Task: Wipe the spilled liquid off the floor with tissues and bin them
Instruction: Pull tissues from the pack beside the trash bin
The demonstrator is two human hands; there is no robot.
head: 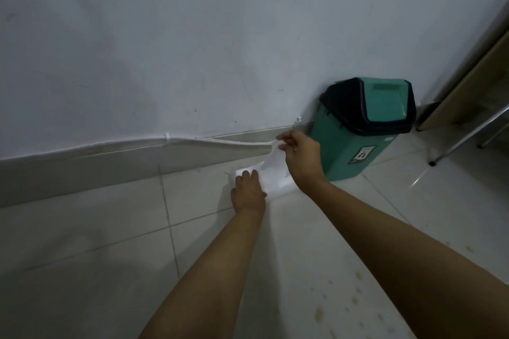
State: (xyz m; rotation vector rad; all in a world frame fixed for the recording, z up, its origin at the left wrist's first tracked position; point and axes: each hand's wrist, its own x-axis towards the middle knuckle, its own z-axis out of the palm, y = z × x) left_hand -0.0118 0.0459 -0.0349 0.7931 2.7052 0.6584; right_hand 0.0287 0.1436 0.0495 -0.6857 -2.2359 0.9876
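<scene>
Beside the bin (355, 143), tissue (271, 170) stretches floor-to-hand (301, 158).

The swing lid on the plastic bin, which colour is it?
The green plastic bin has a green swing lid in a black frame, seen in the head view.

1. Wall (192, 36): plain white, a few small scuffs and dark specks.
2. Skirting (82, 168): grey strip along the wall base; a white cable (132, 143) runs just above it, held by a clip (167, 136).
3. Floor (96, 228): pale glossy tiles, thin grey grout lines.
4. Far right: light wood panel (473, 77) leaning at an angle, metal legs (468, 137) beside it on the floor.
5. Light: dim, cool; soft shadow on the left wall.
</scene>
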